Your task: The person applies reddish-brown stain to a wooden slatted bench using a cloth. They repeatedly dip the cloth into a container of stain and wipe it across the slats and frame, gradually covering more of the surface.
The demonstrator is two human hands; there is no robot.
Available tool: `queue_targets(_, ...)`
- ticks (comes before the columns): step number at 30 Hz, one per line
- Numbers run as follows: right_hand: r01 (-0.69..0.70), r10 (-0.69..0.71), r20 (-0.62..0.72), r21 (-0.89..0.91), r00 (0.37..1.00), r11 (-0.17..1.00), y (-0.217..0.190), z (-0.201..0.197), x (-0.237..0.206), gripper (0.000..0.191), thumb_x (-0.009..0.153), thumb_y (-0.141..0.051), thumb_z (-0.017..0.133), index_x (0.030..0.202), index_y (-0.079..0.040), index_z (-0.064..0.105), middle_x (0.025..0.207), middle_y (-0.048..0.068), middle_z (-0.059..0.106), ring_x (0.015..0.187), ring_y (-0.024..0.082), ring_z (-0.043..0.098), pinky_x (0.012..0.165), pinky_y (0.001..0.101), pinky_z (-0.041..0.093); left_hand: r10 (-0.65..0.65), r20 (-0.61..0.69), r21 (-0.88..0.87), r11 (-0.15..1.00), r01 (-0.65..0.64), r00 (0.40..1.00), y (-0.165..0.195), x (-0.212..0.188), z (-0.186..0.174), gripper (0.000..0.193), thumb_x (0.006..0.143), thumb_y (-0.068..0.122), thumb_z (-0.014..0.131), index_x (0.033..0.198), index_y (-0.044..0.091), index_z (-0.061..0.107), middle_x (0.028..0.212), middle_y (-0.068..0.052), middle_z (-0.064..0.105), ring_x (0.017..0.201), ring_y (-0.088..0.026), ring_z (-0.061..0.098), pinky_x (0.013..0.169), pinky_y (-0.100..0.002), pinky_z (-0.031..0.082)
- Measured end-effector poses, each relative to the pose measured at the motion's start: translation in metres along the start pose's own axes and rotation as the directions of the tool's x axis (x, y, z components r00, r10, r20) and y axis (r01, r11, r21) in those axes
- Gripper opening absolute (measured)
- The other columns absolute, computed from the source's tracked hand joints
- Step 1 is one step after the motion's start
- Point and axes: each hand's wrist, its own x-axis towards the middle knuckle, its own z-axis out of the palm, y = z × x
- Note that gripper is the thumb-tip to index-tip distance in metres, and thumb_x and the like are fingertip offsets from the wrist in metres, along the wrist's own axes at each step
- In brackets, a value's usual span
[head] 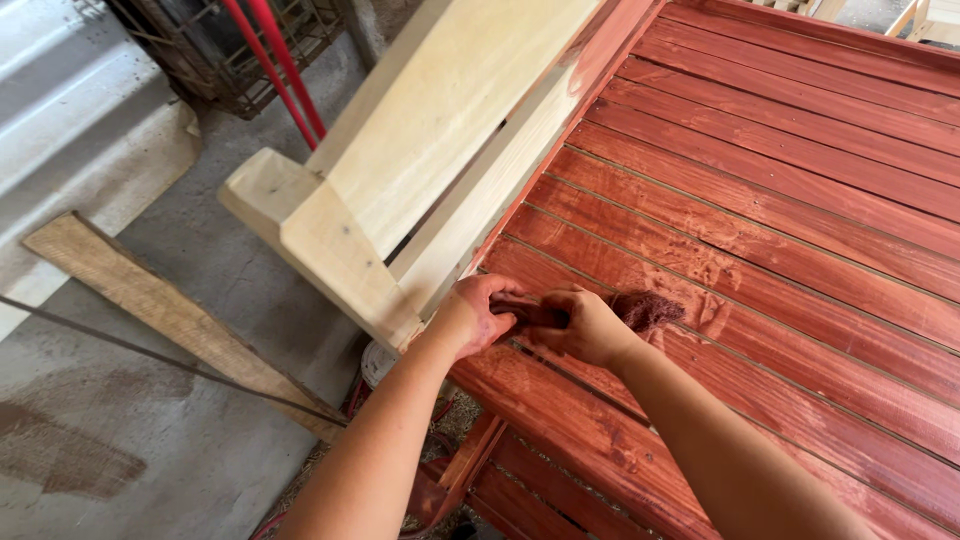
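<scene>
Both my hands meet at the near left edge of a red-stained slatted wooden panel [780, 210]. My right hand [585, 325] is closed on a stain-soaked reddish cloth [645, 308], which presses on the wet boards. My left hand [480, 312] grips the cloth's dark twisted end [525, 312] beside it. Both hands are smeared with red stain. The bare pale wooden frame piece [400, 170] rises just left of my left hand.
Grey concrete floor [120, 400] lies to the left with a loose weathered plank [170, 320] and a thin wire across it. Red rods [285, 70] and a rusty wire crate [200, 50] stand at the top left. Corrugated metal sheet [60, 110] lies at the far left.
</scene>
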Motion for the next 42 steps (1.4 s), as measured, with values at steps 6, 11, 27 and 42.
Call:
queue_targets(6,-0.466,0.377,0.302,0.325,0.876,0.823,-0.009,0.021,0.019,0.039,0.078,-0.013,0.083,0.112,-0.008,0.065,0.087,0.010,0.071,0.071,0.022,0.066,0.064,0.0385,0.056,0.084,-0.284,-0.346,0.920,-0.184,0.955,-0.011,-0.007,0.011,0.038,0.077,0.005,0.083,0.113,0.006,0.072,0.106,-0.012,0.074,0.097,-0.022,0.070,0.089,-0.033,0.060)
queue_targets(11,-0.350,0.269,0.236,0.760,0.934,0.547,0.005,0.056,0.035,0.026,0.092,-0.017,0.069,0.112,-0.003,0.076,0.101,0.006,0.080,0.082,0.012,0.075,0.074,0.0273,0.062,0.101,-0.276,-0.009,0.994,-0.108,0.956,-0.039,-0.032,0.009,0.037,0.090,0.022,0.077,0.123,0.008,0.067,0.126,-0.014,0.065,0.119,-0.026,0.060,0.104,-0.041,0.046)
queue_targets(27,-0.055,-0.024,-0.213,-0.356,0.977,0.933,0.006,0.168,0.087,0.036,0.080,-0.029,0.074,0.114,-0.016,0.075,0.122,0.020,0.061,0.117,0.044,0.053,0.100,0.0535,0.044,0.107,-0.207,0.431,0.902,-0.007,0.972,-0.061,-0.095,-0.005,0.019,0.095,0.022,0.061,0.099,0.006,0.054,0.100,-0.016,0.060,0.100,-0.036,0.059,0.088,-0.049,0.049)
queue_targets(42,-0.038,0.006,-0.080,-0.396,0.997,0.917,-0.040,0.148,0.048,0.059,0.076,-0.016,0.073,0.131,0.001,0.056,0.134,0.023,0.052,0.127,0.044,0.048,0.105,0.0502,0.043,0.251,-0.200,0.369,0.915,-0.165,0.947,-0.075,-0.106,-0.012,0.033,0.090,0.013,0.063,0.121,0.007,0.054,0.110,-0.016,0.060,0.107,-0.038,0.059,0.091,-0.050,0.048)
